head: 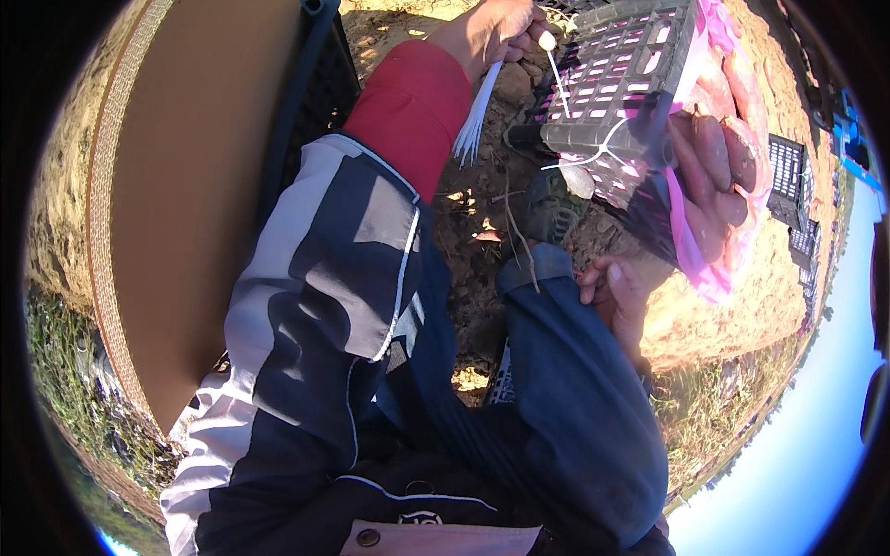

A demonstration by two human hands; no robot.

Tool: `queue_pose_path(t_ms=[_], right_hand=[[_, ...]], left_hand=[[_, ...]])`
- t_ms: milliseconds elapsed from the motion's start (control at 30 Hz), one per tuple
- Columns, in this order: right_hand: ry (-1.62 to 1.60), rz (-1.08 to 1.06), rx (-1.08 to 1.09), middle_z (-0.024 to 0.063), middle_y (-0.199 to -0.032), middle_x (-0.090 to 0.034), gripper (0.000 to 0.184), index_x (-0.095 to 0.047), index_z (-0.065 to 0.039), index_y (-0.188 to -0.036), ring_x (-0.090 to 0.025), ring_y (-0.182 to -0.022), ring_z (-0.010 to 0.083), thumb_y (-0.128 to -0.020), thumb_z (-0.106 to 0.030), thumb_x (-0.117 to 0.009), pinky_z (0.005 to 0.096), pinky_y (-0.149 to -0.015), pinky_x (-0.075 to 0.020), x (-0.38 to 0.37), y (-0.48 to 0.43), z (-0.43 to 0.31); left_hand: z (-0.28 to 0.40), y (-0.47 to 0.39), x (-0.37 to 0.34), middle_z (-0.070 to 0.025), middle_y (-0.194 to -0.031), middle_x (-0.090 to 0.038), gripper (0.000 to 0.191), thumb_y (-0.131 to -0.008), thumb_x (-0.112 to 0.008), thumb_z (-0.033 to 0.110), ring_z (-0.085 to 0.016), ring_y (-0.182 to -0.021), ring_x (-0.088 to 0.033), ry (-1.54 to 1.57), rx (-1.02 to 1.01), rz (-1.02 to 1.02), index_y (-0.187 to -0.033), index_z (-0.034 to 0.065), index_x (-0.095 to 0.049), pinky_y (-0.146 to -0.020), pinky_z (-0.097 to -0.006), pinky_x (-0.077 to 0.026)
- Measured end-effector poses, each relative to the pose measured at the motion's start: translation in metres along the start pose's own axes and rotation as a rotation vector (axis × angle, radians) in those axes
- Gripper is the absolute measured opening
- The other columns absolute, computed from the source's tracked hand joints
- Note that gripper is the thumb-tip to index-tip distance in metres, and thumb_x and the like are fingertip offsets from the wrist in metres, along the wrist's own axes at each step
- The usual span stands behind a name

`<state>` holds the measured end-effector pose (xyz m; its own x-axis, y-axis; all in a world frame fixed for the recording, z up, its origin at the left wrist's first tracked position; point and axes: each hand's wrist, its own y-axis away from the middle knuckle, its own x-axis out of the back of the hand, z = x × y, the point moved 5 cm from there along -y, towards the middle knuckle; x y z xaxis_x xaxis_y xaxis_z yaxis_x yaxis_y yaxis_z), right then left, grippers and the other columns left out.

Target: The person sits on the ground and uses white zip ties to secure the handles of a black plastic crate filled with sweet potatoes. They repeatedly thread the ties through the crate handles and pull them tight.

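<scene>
My left hand [504, 31], in a red cuff, holds a bundle of white cable ties [478, 118]. One tie slants from its fingertips to the slatted side of a black plastic crate [612, 83]. Another white cable tie [603, 149] is looped around the crate's near corner, its tail sticking out. Reddish sweet potatoes [713, 149] show at the crate's mouth inside a pink plastic liner [685, 229]. Beside my knee, below the crate, is my right hand [615, 295] with curled fingers; whether it holds anything small is unclear.
Brown corrugated cardboard [195, 174] stands at my left, against a dark crate [327, 76]. My shoe [556, 208] is close to the tied corner. Several black crates [787, 174] stand farther off on dry soil, near a blue object [854, 142].
</scene>
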<state>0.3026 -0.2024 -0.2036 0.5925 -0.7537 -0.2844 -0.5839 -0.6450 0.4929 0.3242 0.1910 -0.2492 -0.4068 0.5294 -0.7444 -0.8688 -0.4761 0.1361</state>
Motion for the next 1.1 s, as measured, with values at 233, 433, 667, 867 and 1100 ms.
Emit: queue_pose_path(t_ms=[233, 433, 667, 867, 1100], right_hand=[[-0.015, -0.003, 0.009, 0.0142, -0.098, -0.07, 0.027, -0.064, 0.003, -0.12, -0.063, -0.079, 0.0167, -0.11, -0.02, -0.055, 0.0287, -0.076, -0.0516, 0.0, 0.001, 0.0], [-0.016, -0.012, 0.007, 0.0143, -0.098, -0.07, 0.027, -0.064, 0.003, -0.121, -0.062, -0.079, 0.0166, -0.11, -0.02, -0.055, 0.0285, -0.076, -0.0516, 0.001, 0.001, 0.002], [-0.015, -0.017, -0.011, 0.0139, -0.099, -0.07, 0.027, -0.064, 0.003, -0.121, -0.063, -0.08, 0.0164, -0.109, -0.02, -0.056, 0.0289, -0.076, -0.0527, 0.007, -0.002, 0.002], [-0.032, -0.013, -0.025, 0.0129, -0.098, -0.07, 0.027, -0.065, 0.003, -0.119, -0.063, -0.08, 0.016, -0.109, -0.021, -0.057, 0.0284, -0.075, -0.0529, 0.006, -0.003, 0.005], [-0.029, -0.015, 0.026, 0.0127, -0.099, -0.07, 0.028, -0.065, 0.005, -0.12, -0.063, -0.079, 0.016, -0.109, -0.02, -0.057, 0.0274, -0.076, -0.0525, 0.009, -0.004, 0.005]], left_hand=[[-0.013, -0.007, -0.01, -0.0049, -0.066, -0.055, 0.029, -0.105, -0.056, 0.029, -0.012, -0.044, -0.04, 0.001, 0.033, -0.046, -0.091, 0.0036, -0.063, -0.041, -0.0296, -0.035], [-0.017, -0.004, -0.012, -0.0047, -0.067, -0.055, 0.029, -0.105, -0.057, 0.029, -0.012, -0.044, -0.039, 0.003, 0.053, -0.093, -0.091, 0.0041, -0.062, -0.041, -0.0292, -0.035], [-0.027, 0.0, -0.007, -0.0045, -0.067, -0.056, 0.029, -0.105, -0.057, 0.03, -0.012, -0.044, -0.039, -0.009, 0.094, -0.127, -0.092, 0.0047, -0.062, -0.041, -0.0288, -0.035], [-0.03, 0.003, 0.008, -0.0043, -0.068, -0.056, 0.028, -0.105, -0.057, 0.03, -0.011, -0.044, -0.038, -0.016, 0.108, -0.118, -0.092, 0.0052, -0.062, -0.041, -0.0284, -0.035], [-0.042, 0.007, 0.006, -0.0041, -0.069, -0.056, 0.028, -0.105, -0.057, 0.03, -0.011, -0.044, -0.038, -0.023, 0.134, -0.123, -0.093, 0.0059, -0.061, -0.041, -0.028, -0.035]])
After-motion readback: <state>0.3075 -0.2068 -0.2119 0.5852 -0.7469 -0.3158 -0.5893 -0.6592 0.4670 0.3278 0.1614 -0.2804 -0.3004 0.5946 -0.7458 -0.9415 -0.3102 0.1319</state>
